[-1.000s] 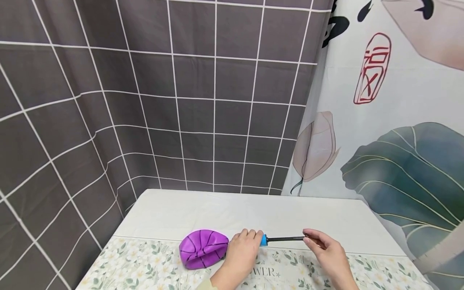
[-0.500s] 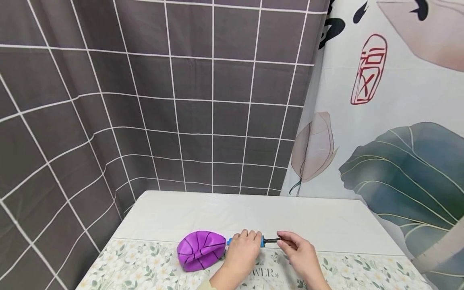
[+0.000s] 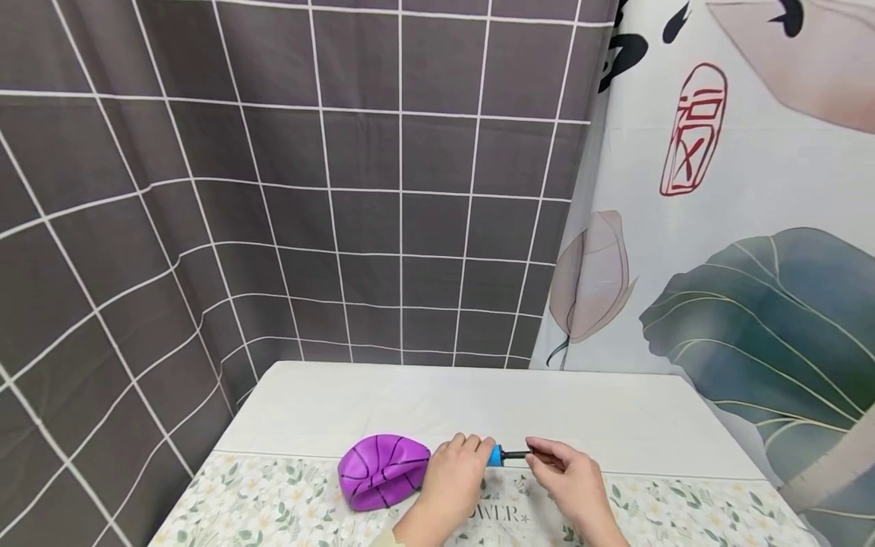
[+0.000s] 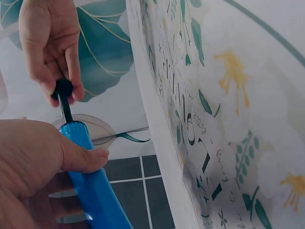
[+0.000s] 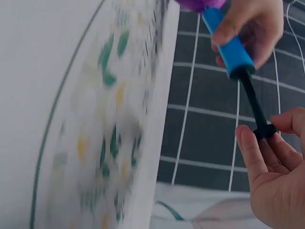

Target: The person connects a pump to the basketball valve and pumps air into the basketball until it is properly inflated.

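Observation:
A crumpled, half-flat purple ball (image 3: 372, 465) with black lines sits on the table at the left. Against its right side is a small blue hand pump (image 5: 233, 55), lying roughly level. My left hand (image 3: 451, 480) grips the pump's barrel, thumb along it in the left wrist view. A short stretch of black rod (image 5: 252, 100) sticks out from the barrel's right end. At the rod's end, my right hand (image 3: 570, 482) pinches the black handle (image 5: 265, 131) between thumb and fingers. The head view hides the joint between pump and ball behind my left hand.
The table (image 3: 478, 395) wears a white cloth with a flowered front part. Behind it hangs a dark grey curtain (image 3: 362, 220) with white grid lines. A white curtain with painted leaves (image 3: 786, 319) hangs at the right.
My right hand has moved left with the handle, so much less rod shows than a second ago. My left hand and the ball have stayed nearly in place.

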Tool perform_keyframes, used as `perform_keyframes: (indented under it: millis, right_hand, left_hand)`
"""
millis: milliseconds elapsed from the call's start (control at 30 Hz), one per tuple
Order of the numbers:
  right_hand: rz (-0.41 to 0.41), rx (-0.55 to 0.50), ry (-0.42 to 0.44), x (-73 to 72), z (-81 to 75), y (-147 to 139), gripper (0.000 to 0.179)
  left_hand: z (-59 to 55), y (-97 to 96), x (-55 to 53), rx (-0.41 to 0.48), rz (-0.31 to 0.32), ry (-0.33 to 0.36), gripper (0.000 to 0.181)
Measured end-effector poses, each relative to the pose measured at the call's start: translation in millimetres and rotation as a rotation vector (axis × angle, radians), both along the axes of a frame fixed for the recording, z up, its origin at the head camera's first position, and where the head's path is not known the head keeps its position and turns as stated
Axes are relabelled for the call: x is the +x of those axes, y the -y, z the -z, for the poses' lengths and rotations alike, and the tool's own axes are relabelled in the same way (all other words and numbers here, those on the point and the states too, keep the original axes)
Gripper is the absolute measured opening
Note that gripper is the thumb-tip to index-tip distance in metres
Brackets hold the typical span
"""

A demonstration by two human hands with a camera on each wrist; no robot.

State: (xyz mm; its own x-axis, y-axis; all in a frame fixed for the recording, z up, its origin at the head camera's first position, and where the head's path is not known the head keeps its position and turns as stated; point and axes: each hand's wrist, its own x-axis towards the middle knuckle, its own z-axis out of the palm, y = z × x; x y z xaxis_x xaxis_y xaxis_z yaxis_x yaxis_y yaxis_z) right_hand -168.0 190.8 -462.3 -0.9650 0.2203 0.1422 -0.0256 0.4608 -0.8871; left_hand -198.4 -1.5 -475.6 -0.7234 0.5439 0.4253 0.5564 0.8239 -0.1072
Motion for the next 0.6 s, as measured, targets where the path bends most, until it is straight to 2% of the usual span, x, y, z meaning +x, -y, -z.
perform_keyframes:
  millis: [133,333,500,600]
  right_hand:
    - [0.044,0.05,-0.001,2.2,-5.8,-23.1,0.029]
    - [0.088,0.085,0.074,5.5,-12.9,-48.2,0.035]
    - [0.11,0.086,0.128,5.4,-13.4,-51.9,0.037]
    - [0.114,0.122,0.1,4.0,-11.4,-47.2,0.036]
  left_hand:
    - [-0.9,1.1,-1.3,0.008,-0.011,0.011,0.056]
    - [-1.3,1.4,-3.0,0.006,-0.013,0.027,0.058]
    - [-2.2,0.3,-2.5,0.002,-0.009,0.028,0.06]
    - [-2.0,-0.6,-3.0,-0.015,-0.004,0.022,0.06]
